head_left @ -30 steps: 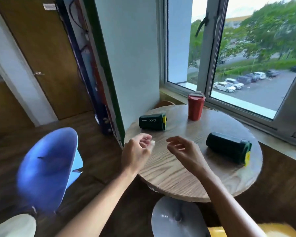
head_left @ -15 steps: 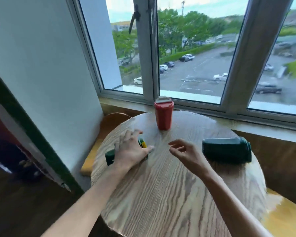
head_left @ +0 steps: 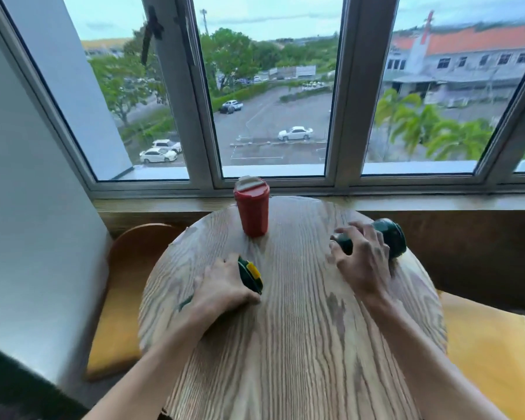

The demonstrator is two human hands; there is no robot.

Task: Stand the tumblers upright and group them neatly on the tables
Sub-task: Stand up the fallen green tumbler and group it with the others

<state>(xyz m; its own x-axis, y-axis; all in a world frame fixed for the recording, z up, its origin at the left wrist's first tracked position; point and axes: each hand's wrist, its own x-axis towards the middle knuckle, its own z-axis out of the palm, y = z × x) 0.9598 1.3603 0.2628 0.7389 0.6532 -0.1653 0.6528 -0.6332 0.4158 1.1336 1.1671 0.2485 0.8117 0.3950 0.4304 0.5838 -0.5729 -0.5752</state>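
**A:** In the head view, what is each hand doing?

**B:** The left hand [head_left: 222, 286] is lying over the small green tumbler [head_left: 250, 275], which is resting on its side on the round wooden table [head_left: 285, 344]. The fingers are curling round its body, so I am reading that as a closed hold; only the yellow-tabbed lid end is showing past the knuckles.

**A:** Why from above?

**B:** Probably because a tumbler lying down is wanting to roll. A palm on top is pinning it while the wrist is getting ready to tip it up onto its base.

**A:** And the other side?

**B:** The right hand [head_left: 362, 257] is spreading wide over the large green tumbler [head_left: 390, 237], also lying flat near the right edge of the table. The fingers are draping over its near end, but whether they are gripping or only touching, I cannot tell; there is some blur.

**A:** Is anything standing?

**B:** The red tumbler [head_left: 252, 207] is standing upright at the far edge by the window [head_left: 273, 95], well apart from both hands. It is looking like the natural anchor for the group.

**A:** So how far along?

**B:** Early, I am judging. Two are waiting to be righted, then drawn in beside the red one. The large one is sitting close to the rim, so a careless push could be sending it off.
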